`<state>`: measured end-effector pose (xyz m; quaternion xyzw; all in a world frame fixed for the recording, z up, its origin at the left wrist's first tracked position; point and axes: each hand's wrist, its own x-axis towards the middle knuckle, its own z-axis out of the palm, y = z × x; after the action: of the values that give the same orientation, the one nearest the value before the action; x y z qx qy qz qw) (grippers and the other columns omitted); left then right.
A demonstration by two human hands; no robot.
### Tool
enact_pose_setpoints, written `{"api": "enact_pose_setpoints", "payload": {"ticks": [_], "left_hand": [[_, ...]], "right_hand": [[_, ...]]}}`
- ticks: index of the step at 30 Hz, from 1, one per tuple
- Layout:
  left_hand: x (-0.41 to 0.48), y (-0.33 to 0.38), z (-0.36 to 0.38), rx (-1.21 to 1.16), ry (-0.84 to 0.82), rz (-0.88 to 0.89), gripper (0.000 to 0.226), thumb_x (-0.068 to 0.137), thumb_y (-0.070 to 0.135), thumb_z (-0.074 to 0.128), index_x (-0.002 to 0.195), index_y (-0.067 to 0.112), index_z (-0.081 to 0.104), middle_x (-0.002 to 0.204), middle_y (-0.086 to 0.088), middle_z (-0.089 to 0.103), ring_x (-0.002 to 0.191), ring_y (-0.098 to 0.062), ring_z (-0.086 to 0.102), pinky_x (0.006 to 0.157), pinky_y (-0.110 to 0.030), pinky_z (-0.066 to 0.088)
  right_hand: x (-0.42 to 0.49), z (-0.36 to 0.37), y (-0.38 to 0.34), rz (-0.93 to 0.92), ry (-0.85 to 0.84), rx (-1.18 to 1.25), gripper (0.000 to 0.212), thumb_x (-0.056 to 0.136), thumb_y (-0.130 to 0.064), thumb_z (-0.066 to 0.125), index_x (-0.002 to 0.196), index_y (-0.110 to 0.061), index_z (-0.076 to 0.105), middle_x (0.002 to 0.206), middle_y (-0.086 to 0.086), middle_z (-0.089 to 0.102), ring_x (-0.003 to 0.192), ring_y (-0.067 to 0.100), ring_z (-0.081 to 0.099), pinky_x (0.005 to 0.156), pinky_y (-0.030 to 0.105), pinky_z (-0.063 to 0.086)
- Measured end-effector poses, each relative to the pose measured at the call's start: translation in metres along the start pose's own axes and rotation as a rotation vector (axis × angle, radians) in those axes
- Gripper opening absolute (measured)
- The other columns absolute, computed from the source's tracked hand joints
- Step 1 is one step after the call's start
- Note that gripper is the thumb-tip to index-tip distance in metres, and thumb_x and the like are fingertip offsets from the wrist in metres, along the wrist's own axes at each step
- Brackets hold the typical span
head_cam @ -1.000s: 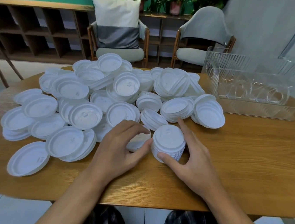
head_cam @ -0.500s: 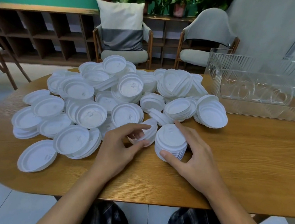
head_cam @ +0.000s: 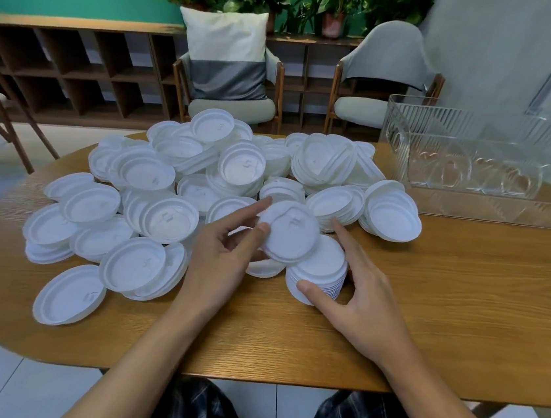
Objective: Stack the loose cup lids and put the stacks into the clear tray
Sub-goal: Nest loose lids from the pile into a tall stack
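Both my left hand (head_cam: 224, 258) and right hand (head_cam: 359, 304) work at the near middle of the table (head_cam: 463, 299). Most of the job remains, I judge: the big pile of loose lids (head_cam: 165, 196) sprawls left, and the clear tray (head_cam: 477, 170), far right, looks empty. Bare wood between gives room. My right cups the one stack (head_cam: 320, 272); my left pinches a lid (head_cam: 288, 232) tilted over it.

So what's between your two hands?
In the head view, a white lid, pinched by the left hand, over the lid stack the right hand holds.
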<state>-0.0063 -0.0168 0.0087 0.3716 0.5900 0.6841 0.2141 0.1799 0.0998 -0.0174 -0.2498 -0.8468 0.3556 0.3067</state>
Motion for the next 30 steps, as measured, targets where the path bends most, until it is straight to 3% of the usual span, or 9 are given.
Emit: {"api": "enact_pose_setpoints", "payload": {"ticks": [2, 4, 8, 10, 12, 15, 18, 22, 30], "left_hand": [[0.002, -0.006, 0.005, 0.114, -0.04, 0.041, 0.033, 0.101, 0.015, 0.069, 0.132, 0.027, 0.073, 0.092, -0.007, 0.073, 0.085, -0.012, 0.072, 0.082, -0.032, 0.062], [0.002, -0.011, 0.011, 0.23, -0.061, 0.071, 0.028, 0.099, 0.021, 0.073, 0.125, 0.031, 0.076, 0.078, 0.007, 0.067, 0.075, -0.01, 0.063, 0.075, -0.03, 0.056], [-0.003, -0.016, 0.018, 0.412, -0.089, 0.17, 0.023, 0.093, 0.033, 0.079, 0.116, 0.029, 0.077, 0.067, 0.013, 0.059, 0.064, -0.004, 0.054, 0.066, -0.015, 0.042], [-0.004, -0.018, 0.017, 0.501, -0.079, 0.251, 0.034, 0.089, 0.045, 0.08, 0.118, 0.027, 0.077, 0.078, 0.012, 0.06, 0.071, -0.008, 0.058, 0.068, -0.013, 0.041], [-0.003, -0.02, 0.015, 0.52, -0.098, 0.305, 0.048, 0.084, 0.053, 0.079, 0.124, 0.027, 0.074, 0.101, 0.012, 0.065, 0.092, -0.011, 0.063, 0.078, -0.014, 0.043], [-0.004, -0.02, 0.016, 0.455, -0.178, 0.316, 0.055, 0.082, 0.043, 0.085, 0.132, 0.025, 0.071, 0.128, 0.012, 0.068, 0.124, -0.015, 0.063, 0.095, -0.028, 0.052], [-0.006, -0.018, 0.018, 0.424, -0.184, 0.286, 0.058, 0.079, 0.032, 0.092, 0.132, 0.024, 0.071, 0.123, 0.013, 0.071, 0.118, -0.015, 0.066, 0.095, -0.029, 0.054], [-0.005, -0.017, 0.019, 0.429, -0.176, 0.302, 0.064, 0.074, 0.038, 0.095, 0.131, 0.024, 0.071, 0.119, 0.012, 0.072, 0.116, -0.016, 0.066, 0.09, -0.026, 0.053], [-0.005, -0.017, 0.016, 0.433, -0.224, 0.236, 0.068, 0.071, 0.043, 0.095, 0.131, 0.029, 0.068, 0.119, 0.014, 0.068, 0.118, -0.011, 0.064, 0.095, -0.029, 0.052]], "right_hand": [[0.0, -0.001, 0.0, 0.002, -0.005, 0.011, 0.097, 0.084, -0.046, 0.083, 0.162, -0.044, 0.024, 0.149, -0.036, 0.04, 0.138, -0.02, 0.033, 0.103, -0.003, 0.026], [0.0, -0.001, 0.0, -0.006, -0.008, 0.02, 0.096, 0.085, -0.044, 0.083, 0.162, -0.044, 0.025, 0.15, -0.035, 0.039, 0.14, -0.019, 0.033, 0.104, -0.002, 0.026], [0.0, 0.0, 0.0, -0.016, -0.007, 0.007, 0.091, 0.084, -0.048, 0.082, 0.16, -0.037, 0.033, 0.146, -0.038, 0.04, 0.137, -0.02, 0.035, 0.103, -0.001, 0.027], [0.0, 0.0, 0.0, -0.024, -0.005, -0.007, 0.087, 0.083, -0.05, 0.081, 0.158, -0.033, 0.039, 0.145, -0.032, 0.046, 0.137, -0.015, 0.039, 0.105, 0.001, 0.028], [0.001, 0.0, 0.0, -0.032, -0.013, -0.012, 0.085, 0.084, -0.05, 0.082, 0.157, -0.031, 0.042, 0.146, -0.026, 0.05, 0.138, -0.011, 0.042, 0.106, 0.003, 0.03], [0.001, 0.0, -0.001, -0.048, -0.025, -0.005, 0.083, 0.085, -0.051, 0.081, 0.156, -0.031, 0.042, 0.148, -0.024, 0.051, 0.14, -0.008, 0.043, 0.109, 0.007, 0.033], [0.001, -0.001, 0.0, -0.046, -0.031, 0.011, 0.086, 0.084, -0.052, 0.081, 0.158, -0.031, 0.04, 0.149, -0.024, 0.05, 0.14, -0.008, 0.043, 0.108, 0.007, 0.033], [0.0, 0.0, 0.002, -0.037, -0.035, 0.041, 0.095, 0.077, -0.052, 0.082, 0.159, -0.033, 0.037, 0.146, -0.033, 0.045, 0.137, -0.016, 0.039, 0.104, 0.001, 0.03], [0.0, -0.001, 0.004, -0.046, -0.064, 0.024, 0.101, 0.073, -0.05, 0.088, 0.16, -0.031, 0.039, 0.148, -0.021, 0.053, 0.14, -0.006, 0.044, 0.111, 0.01, 0.034]]}}
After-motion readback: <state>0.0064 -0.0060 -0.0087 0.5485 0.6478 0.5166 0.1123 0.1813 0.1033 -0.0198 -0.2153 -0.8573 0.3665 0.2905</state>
